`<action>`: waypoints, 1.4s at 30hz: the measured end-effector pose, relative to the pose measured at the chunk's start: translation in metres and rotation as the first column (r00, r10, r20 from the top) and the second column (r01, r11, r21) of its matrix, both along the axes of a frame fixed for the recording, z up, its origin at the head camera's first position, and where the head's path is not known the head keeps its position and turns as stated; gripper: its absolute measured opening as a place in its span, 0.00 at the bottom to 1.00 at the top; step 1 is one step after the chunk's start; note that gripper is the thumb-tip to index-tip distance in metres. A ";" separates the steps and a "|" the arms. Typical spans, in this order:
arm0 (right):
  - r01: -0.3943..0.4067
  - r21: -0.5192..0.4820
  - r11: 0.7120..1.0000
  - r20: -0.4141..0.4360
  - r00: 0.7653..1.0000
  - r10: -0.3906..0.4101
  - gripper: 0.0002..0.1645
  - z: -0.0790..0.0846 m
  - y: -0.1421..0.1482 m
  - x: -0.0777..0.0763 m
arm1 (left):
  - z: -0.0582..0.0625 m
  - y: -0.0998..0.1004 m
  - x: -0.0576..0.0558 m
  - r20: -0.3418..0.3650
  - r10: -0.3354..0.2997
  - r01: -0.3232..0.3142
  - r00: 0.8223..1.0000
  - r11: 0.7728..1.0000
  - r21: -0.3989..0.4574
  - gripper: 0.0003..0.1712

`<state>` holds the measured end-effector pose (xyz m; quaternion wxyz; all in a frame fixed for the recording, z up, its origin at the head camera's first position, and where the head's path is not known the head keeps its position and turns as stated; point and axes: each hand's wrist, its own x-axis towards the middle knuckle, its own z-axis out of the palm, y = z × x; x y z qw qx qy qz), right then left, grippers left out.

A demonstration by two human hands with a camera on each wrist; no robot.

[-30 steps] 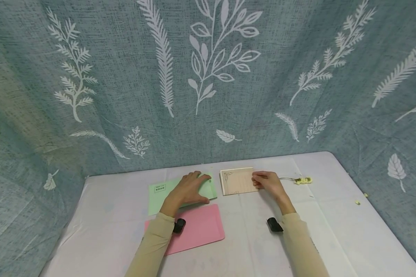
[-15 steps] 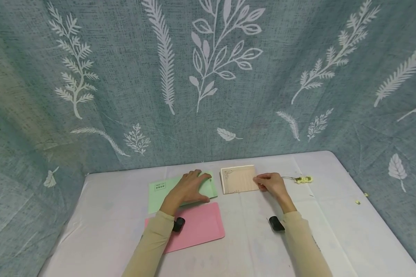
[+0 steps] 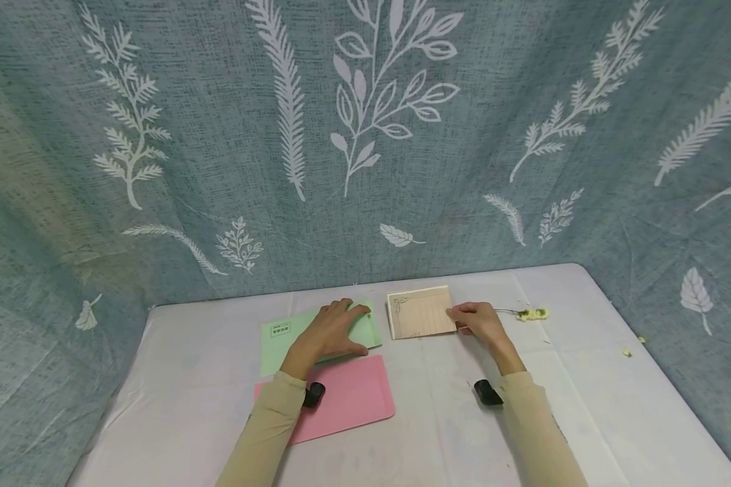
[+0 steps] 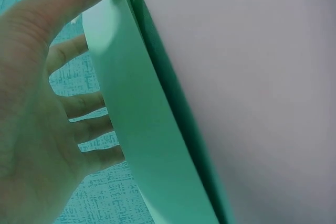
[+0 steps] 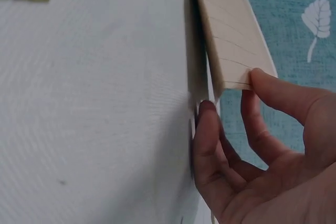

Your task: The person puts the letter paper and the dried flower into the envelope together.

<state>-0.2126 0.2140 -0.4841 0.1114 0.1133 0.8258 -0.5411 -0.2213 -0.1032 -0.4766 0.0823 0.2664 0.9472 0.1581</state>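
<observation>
My left hand [image 3: 331, 331] rests spread across the right end of a light green envelope [image 3: 292, 345]. In the left wrist view, its thumb lies at one edge of the green envelope [image 4: 136, 114] and the other fingertips reach the opposite edge. My right hand [image 3: 481, 325] pinches the right edge of cream writing paper [image 3: 420, 314], which has ruled lines and a drawn corner ornament. In the right wrist view, thumb and forefinger hold a corner of the writing paper [image 5: 231, 40], with a gap under it. How many sheets are pinched, I cannot tell.
A pink envelope [image 3: 347, 399] lies nearer, below the green one, partly under the left forearm. A small yellow flower on a thin stem [image 3: 533, 314] lies right of the right hand. Small yellow bits [image 3: 627, 352] lie near the table's right edge. A patterned curtain [image 3: 365, 135] hangs behind.
The right hand has shifted slightly to the right, its fingers changing position at the writing paper's edge. The paper's right side has tilted a little upward. The left hand stays in place.
</observation>
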 end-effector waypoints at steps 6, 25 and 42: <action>-0.016 -0.038 0.999 -0.020 1.000 0.015 0.27 0.005 0.002 0.000 | 0.000 -0.001 0.001 0.001 -0.002 0.002 1.000 1.000 -0.001 0.46; 0.063 -0.111 0.992 -0.032 0.997 -0.067 0.24 0.005 0.006 -0.001 | 0.002 0.002 0.003 0.002 0.013 -0.013 1.000 1.000 0.000 0.46; 0.014 -0.148 0.989 -0.051 0.998 -0.021 0.23 0.003 -0.006 -0.004 | 0.002 0.001 0.003 -0.005 0.021 -0.021 1.000 1.000 0.002 0.46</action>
